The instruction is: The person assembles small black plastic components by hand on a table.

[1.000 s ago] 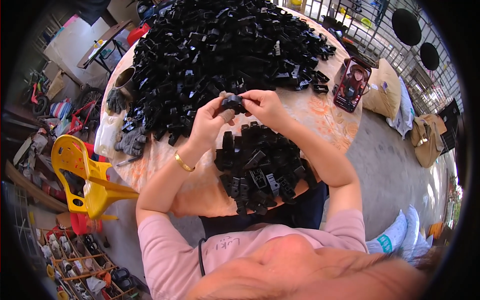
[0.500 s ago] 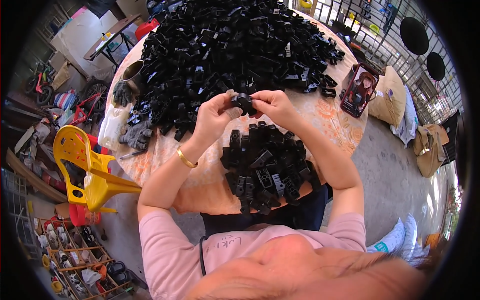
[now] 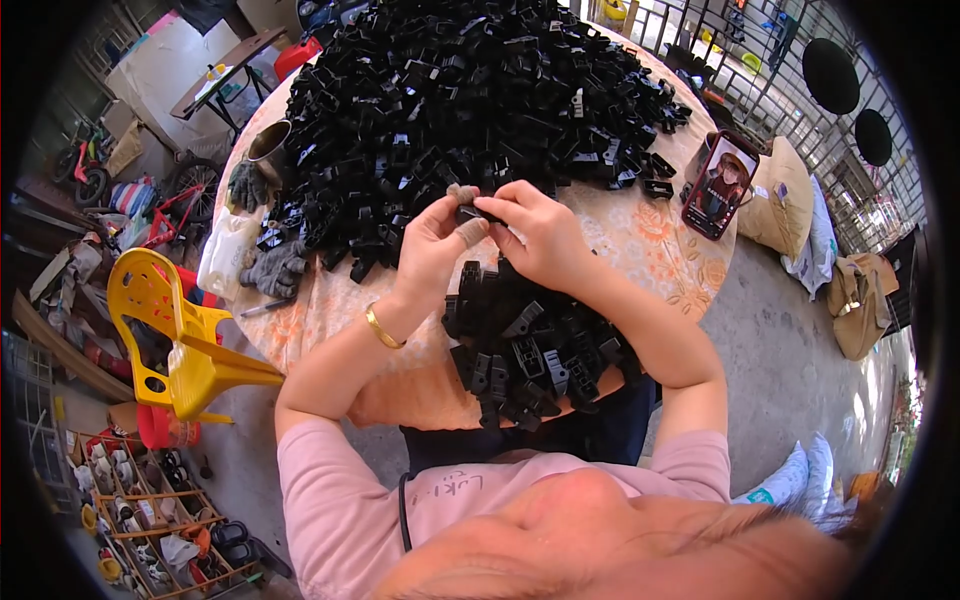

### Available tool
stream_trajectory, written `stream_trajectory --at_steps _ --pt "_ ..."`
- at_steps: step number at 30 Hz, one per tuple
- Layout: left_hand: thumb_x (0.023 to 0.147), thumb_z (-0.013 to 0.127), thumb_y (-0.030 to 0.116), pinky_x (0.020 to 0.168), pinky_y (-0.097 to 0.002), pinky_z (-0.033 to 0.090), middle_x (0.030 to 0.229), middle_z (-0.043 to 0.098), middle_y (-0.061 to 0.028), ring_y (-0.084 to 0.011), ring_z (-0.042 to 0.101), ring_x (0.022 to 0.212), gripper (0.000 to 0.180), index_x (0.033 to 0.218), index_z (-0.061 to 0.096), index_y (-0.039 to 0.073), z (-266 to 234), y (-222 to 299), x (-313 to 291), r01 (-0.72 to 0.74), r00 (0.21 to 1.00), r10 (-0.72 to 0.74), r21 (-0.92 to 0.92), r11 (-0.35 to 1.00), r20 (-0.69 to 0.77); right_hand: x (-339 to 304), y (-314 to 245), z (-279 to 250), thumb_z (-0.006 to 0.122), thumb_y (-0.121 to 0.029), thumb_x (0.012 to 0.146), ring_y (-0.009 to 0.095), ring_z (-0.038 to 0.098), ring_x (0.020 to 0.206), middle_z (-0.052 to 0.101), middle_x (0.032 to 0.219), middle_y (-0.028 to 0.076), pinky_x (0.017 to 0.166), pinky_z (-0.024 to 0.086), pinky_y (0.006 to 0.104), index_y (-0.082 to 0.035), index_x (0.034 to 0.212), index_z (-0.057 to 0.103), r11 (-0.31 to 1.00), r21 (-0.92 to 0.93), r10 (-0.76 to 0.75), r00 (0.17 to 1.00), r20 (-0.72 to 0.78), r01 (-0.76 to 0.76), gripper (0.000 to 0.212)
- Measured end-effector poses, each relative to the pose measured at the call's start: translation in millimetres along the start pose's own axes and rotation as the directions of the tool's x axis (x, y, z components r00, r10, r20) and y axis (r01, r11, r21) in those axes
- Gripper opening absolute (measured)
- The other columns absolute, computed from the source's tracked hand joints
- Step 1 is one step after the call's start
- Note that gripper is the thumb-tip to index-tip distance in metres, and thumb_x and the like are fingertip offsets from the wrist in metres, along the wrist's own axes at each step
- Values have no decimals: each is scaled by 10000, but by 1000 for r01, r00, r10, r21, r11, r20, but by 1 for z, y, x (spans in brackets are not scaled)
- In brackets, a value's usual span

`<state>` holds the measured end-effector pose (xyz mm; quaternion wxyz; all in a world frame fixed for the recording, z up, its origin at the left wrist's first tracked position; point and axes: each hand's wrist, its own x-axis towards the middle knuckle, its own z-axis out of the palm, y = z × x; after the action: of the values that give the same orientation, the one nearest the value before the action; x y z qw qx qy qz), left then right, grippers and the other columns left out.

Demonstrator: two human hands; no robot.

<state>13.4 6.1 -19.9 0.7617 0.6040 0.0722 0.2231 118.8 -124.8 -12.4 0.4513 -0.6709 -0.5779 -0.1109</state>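
Note:
Between the fingertips of both hands is a small black plastic part (image 3: 480, 212), mostly covered by the fingers. My left hand (image 3: 440, 236), with tan wraps on its thumb and a finger, grips the part from the left. My right hand (image 3: 541, 236) pinches it from the right, its back turned up. Beyond them rises a large heap of black plastic parts (image 3: 470, 90). Nearer to me, at the table's front edge, lies a smaller pile of black plastic pieces (image 3: 540, 350), partly under my right forearm.
A round table with a floral cloth (image 3: 400, 375) bears it all. Dark gloves (image 3: 275, 268), a metal cup (image 3: 270, 142) and a pen (image 3: 267, 308) lie at its left. A phone (image 3: 720, 185) stands at the right. A yellow chair (image 3: 190, 350) adjoins the left edge.
My right hand has turned over the part and moved slightly left, so its back shows more. The part is now more hidden by the fingers. The piles look the same.

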Motion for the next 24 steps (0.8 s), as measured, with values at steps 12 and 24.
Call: stream_trajectory --at_steps 12,24 --pt "793 597 -50 845 -247 462 1054 612 -90 -129 577 950 374 1154 498 -45 6 32 -9 -180 952 78 336 925 295 13 30 -19 763 -100 666 112 591 882 637 967 49 746 489 259 -47 1129 578 772 554 40 893 447 -312 501" --pt "719 694 247 833 -387 451 1165 534 -116 -311 539 972 465 1101 555 22 25 27 -24 -766 599 179 494 411 780 17 91 4 653 -173 727 235 534 938 579 1079 68 766 464 337 -39 937 621 861 -507 -86 995 -53 48 251"
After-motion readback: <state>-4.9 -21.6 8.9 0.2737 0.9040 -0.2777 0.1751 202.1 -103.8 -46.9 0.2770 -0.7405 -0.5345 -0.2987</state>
